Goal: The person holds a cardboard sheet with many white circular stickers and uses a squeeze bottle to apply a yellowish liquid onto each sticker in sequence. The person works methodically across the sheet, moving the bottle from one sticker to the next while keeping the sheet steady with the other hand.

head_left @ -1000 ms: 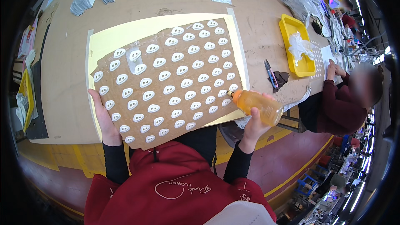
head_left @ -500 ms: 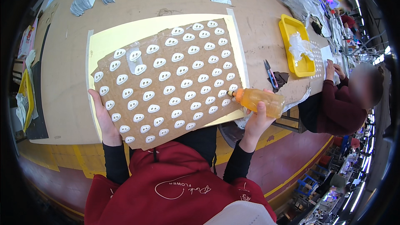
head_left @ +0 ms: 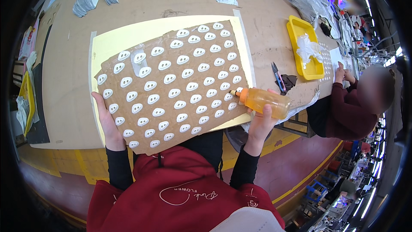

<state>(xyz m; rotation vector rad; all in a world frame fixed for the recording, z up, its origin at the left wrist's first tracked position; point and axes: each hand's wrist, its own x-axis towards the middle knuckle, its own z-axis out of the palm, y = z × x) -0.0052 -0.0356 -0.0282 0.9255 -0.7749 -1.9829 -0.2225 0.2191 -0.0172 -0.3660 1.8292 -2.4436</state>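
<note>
My right hand (head_left: 260, 122) fingers wrapped round orange glue bottle (head_left: 264, 102), nozzle at 9 o'clock touching brown sheet (head_left: 171, 88); left hand (head_left: 108, 122) flat on sheet edge.

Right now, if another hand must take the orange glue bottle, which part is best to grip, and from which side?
Probably the wide rear end of the orange glue bottle, coming from its far side. It lies nearly level, nozzle pointing left over the brown sheet, and the right hand already wraps its near side from below.
</note>
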